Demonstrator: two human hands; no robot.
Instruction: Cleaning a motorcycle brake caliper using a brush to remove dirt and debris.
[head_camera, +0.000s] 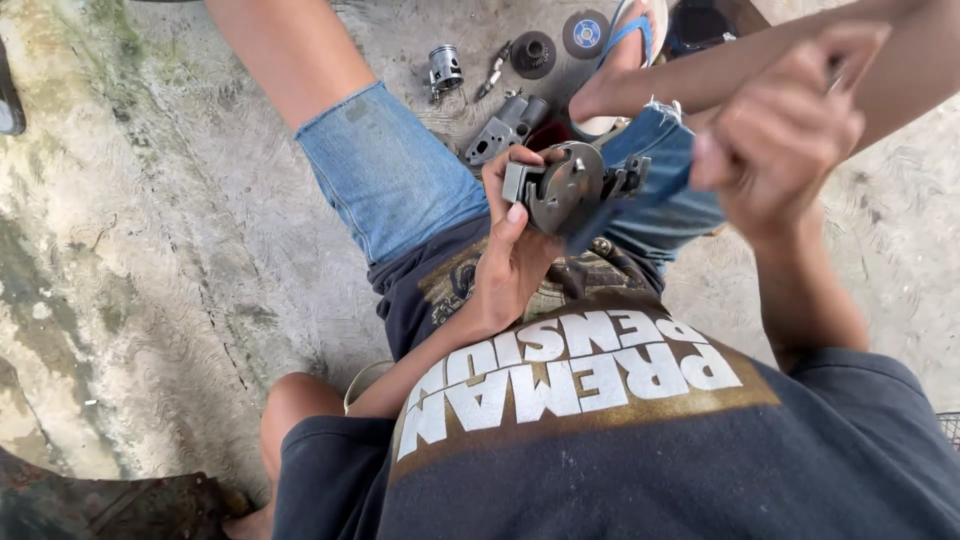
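1. Head view. The person sat on a concrete floor (150, 250), knees apart, in cut-off denim shorts (385, 170) and a dark printed shirt (620, 440).
2. The left hand (515, 235) was closed around a round metal part (565, 188), a disc-shaped assembly with a block at its left edge. Thumb lay across the block; fingers wrapped behind. The part sat over the lap, just in front of the right thigh.
3. The right hand (785, 140) was raised to the right of the part, near it but not touching. It was curled into a fist. A thin metal tip (835, 80) showed at its top edge; the hand was blurred, so what it gripped could not be made out.
4. A frayed blue cloth edge hung between the part and the right hand; whether it belonged to the shorts could not be told.
5. On the floor beyond the knees lay loose pieces: a piston (444, 70), a small rod (494, 70), a dark gear (533, 53), a grey disc (586, 33) and a grey casting (505, 127). All were well apart from both hands.
6. A foot in a blue-strapped sandal (630, 40) rested just beside the grey disc.
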